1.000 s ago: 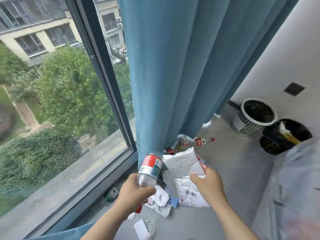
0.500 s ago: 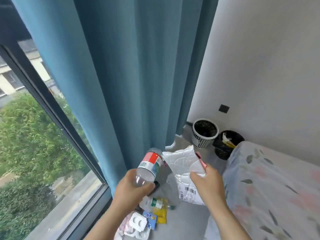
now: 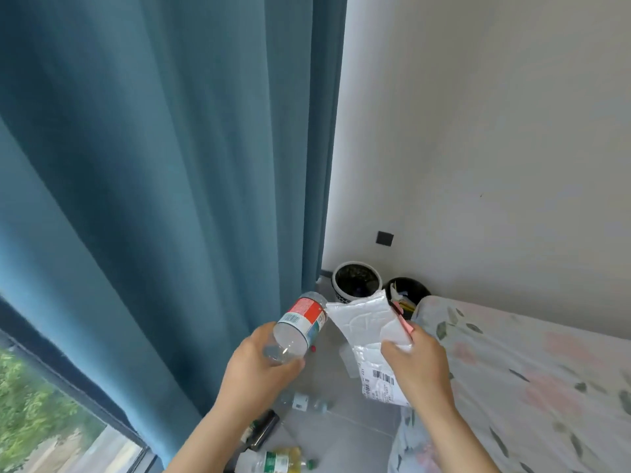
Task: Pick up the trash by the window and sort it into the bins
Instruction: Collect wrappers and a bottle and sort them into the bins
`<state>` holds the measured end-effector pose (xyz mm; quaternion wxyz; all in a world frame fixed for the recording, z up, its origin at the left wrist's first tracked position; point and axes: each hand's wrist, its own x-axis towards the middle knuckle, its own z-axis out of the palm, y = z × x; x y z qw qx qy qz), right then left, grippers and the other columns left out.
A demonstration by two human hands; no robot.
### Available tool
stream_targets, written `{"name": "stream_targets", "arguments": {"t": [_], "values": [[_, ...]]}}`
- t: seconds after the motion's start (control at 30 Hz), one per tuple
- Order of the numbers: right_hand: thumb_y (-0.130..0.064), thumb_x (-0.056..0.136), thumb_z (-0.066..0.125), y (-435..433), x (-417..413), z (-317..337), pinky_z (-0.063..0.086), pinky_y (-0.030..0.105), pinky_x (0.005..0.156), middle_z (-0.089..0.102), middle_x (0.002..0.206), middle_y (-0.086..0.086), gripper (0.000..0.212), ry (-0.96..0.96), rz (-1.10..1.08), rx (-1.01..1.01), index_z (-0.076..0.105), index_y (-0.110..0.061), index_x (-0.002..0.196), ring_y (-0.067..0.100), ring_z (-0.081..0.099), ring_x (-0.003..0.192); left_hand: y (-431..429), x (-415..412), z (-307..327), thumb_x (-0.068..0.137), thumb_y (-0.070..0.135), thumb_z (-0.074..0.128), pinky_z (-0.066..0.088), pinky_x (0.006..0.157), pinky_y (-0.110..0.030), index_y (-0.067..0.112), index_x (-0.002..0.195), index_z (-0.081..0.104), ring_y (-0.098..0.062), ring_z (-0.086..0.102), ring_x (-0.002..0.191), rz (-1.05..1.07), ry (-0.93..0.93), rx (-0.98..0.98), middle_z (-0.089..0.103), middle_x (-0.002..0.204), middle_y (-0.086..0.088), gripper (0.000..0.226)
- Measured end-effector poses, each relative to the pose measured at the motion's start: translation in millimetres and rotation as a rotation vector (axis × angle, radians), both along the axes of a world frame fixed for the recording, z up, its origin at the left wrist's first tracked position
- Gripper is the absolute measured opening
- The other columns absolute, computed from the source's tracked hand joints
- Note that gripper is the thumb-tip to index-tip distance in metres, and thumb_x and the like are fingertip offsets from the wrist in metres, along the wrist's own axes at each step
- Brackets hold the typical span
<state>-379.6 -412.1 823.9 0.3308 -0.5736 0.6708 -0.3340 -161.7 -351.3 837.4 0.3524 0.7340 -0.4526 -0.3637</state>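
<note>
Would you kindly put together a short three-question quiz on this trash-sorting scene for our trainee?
1. True or false: the left hand holds a clear bottle with a red label.
2. What does the right hand grip? A) a white mailer bag B) a can C) a sponge
3. Which stands nearer the curtain: the white-rimmed bin or the black bin?

Key: 1 true; 2 A; 3 white-rimmed bin.

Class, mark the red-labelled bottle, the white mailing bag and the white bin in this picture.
red-labelled bottle [image 3: 302,319]: head view, on its label.
white mailing bag [image 3: 367,324]: head view, on its crinkled upper half.
white bin [image 3: 356,263]: head view, on its far rim.
</note>
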Motion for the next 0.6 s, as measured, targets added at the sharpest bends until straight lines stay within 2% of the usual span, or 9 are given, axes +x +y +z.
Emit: {"name": "stream_targets", "arguments": {"t": [0.1,0.23,0.3,0.47,0.6], "values": [[-0.01,0.079,0.059,-16,-7,4,0.044,0.028,0.055,0.064,0.071,-0.003,0.015,0.013,-0.053,-0.02,0.065,-0.02,0.089,0.016,0.056,0.06,-29,1,4,0.057,0.04,0.069,0.052,0.071,-0.026,0.049,0.09,0.049,-0.012,0.066,0.086,-0.032,-0.002,-0.006,0.06,0.104,0.009,0.039],[-0.009,0.08,0.058,-35,-19,4,0.044,0.028,0.057,0.064,0.071,-0.002,0.013,0.007,-0.117,-0.034,0.065,-0.018,0.086,0.015,0.057,0.062,-62,-3,-2,0.068,0.024,0.073,0.056,0.08,-0.036,0.049,0.082,0.049,-0.015,0.065,0.087,-0.105,-0.02,0.0,0.062,0.099,0.013,0.037],[-0.008,0.08,0.058,-45,-24,1,0.043,0.026,0.055,0.064,0.07,-0.004,0.015,-0.018,-0.134,-0.033,0.065,-0.019,0.087,0.014,0.057,0.061,-77,-7,-4,0.07,0.022,0.074,0.055,0.08,-0.033,0.048,0.086,0.049,-0.014,0.064,0.088,-0.124,-0.032,0.006,0.062,0.097,0.016,0.039],[-0.009,0.079,0.057,-97,-43,-10,0.044,0.029,0.056,0.063,0.071,0.0,0.014,-0.034,-0.176,0.0,0.064,-0.017,0.087,0.017,0.055,0.06,-139,-29,-12,0.074,0.023,0.072,0.048,0.075,-0.023,0.03,0.126,0.051,-0.015,0.062,0.094,-0.151,-0.052,0.029,0.06,0.105,0.012,0.056],[-0.009,0.079,0.057,-149,-69,-16,0.039,0.027,0.05,0.058,0.064,0.002,0.01,-0.039,-0.204,0.003,0.058,-0.018,0.078,0.016,0.048,0.052,-197,-54,-22,0.079,0.025,0.068,0.043,0.064,-0.016,0.032,0.127,0.05,-0.011,0.059,0.09,-0.181,-0.084,0.036,0.057,0.101,0.015,0.051]]}}
